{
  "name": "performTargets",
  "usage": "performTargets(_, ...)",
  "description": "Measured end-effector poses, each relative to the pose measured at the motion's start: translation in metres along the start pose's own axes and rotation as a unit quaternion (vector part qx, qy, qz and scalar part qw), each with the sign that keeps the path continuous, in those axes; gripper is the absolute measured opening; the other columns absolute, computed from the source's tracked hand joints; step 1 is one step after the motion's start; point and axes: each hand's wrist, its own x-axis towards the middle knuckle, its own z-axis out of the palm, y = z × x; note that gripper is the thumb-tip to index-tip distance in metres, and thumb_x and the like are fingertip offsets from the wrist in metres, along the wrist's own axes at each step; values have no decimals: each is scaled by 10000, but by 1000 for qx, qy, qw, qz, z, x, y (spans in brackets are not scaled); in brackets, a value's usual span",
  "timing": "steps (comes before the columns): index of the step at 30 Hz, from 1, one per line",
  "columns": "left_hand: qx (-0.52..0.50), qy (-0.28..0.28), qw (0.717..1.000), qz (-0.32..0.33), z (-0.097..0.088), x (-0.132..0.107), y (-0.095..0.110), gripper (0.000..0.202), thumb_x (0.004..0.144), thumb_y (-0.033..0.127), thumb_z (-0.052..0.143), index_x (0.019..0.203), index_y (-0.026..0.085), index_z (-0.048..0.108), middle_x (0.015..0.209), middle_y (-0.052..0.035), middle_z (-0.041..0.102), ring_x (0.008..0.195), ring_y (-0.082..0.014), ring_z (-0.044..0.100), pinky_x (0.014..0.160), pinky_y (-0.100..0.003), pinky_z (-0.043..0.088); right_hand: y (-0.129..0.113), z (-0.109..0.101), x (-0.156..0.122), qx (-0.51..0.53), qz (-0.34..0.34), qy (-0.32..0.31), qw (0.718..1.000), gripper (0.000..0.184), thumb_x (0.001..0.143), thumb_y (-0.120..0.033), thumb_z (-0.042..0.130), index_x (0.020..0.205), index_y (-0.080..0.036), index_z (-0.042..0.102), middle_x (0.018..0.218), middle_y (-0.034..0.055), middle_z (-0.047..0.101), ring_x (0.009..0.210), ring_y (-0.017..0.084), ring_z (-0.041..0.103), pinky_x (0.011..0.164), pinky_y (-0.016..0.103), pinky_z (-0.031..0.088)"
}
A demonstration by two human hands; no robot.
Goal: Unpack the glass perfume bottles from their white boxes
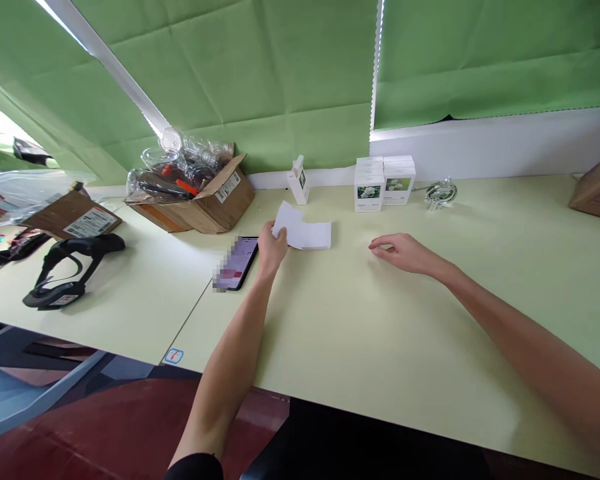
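Observation:
My left hand (271, 248) is closed on the left end of a flat white carton (305, 232) that lies on the pale yellow table (360, 333). Its near flap sticks up above my fingers. My right hand (403, 252) rests on the table to the right of the carton, fingers loosely curled and apart, holding nothing. A phone (237, 262) lies face up just left of my left hand.
A stack of white flower-printed boxes (383, 183) and one single upright box (299, 180) stand by the back wall. A glass piece (441, 193) lies to their right. An open cardboard box of glassware (195, 190), a black headset (70, 267) and another carton (73, 215) sit left.

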Motion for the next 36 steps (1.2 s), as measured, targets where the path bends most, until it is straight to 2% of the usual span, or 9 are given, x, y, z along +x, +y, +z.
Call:
performTargets(3,12,45,999,12,-11,15,-14,383,850,273,601,1211,147,586,1074,-132,681,941,-272,687,825,-425,597,4,1,2,-6,0,3,1000,326,910,-370,533,1103,-215,745,1293,68,693,1093,264,680,955,387,534)
performTargets(9,-5,62,997,33,-18,24,-25,580,871,318,614,1401,163,437,1322,-180,622,976,-237,696,936,-413,549,5,-1,2,-8,4,-12,1000,343,901,-367,543,1136,-205,734,1320,70,678,1109,263,674,938,370,537)
performTargets(14,58,58,995,59,-21,21,-20,525,867,211,553,1380,153,461,1323,-167,632,950,-233,695,1010,-453,504,5,-2,2,-15,6,-25,1000,353,908,-376,538,1156,-208,725,1341,69,666,1149,266,657,943,361,530)
performTargets(17,79,54,992,82,-24,18,-15,538,867,177,533,1397,128,447,1337,-179,623,1093,-262,669,1043,-448,484,5,-3,1,-15,2,-28,999,351,905,-380,543,1155,-213,723,1339,67,667,1155,270,655,946,370,528)
performTargets(20,97,62,987,114,-28,18,-13,515,864,140,509,1378,130,467,1363,-169,610,1279,-273,576,1105,-432,438,6,-3,1,-13,0,-31,999,333,900,-375,552,1140,-222,726,1339,63,668,1151,269,659,928,365,537)
performTargets(22,110,71,984,123,-31,18,-14,502,857,120,497,1358,153,487,1361,-150,612,1314,-272,548,1134,-435,411,6,-3,1,-10,2,-33,999,324,899,-369,555,1136,-227,725,1344,59,665,1148,265,662,905,352,546)
performTargets(27,135,78,980,120,-36,21,-17,468,862,139,510,1330,150,508,1332,-169,615,1285,-320,560,1140,-502,393,7,-3,2,-14,4,-34,999,314,899,-364,557,1131,-229,720,1348,55,661,1140,255,663,919,351,539)
performTargets(32,137,65,980,127,-38,20,-14,469,872,154,510,1341,148,504,1323,-169,615,1274,-323,563,1131,-504,404,8,-1,3,-13,-4,-32,999,299,903,-343,555,1121,-220,718,1328,66,671,1135,251,661,945,364,527)
performTargets(36,151,68,974,156,-38,19,-12,511,895,186,504,1398,116,449,1457,-206,508,1383,-326,466,1175,-507,346,10,0,4,-11,-3,-27,1000,283,914,-329,553,1112,-219,723,1331,71,669,1129,239,665,945,356,530)
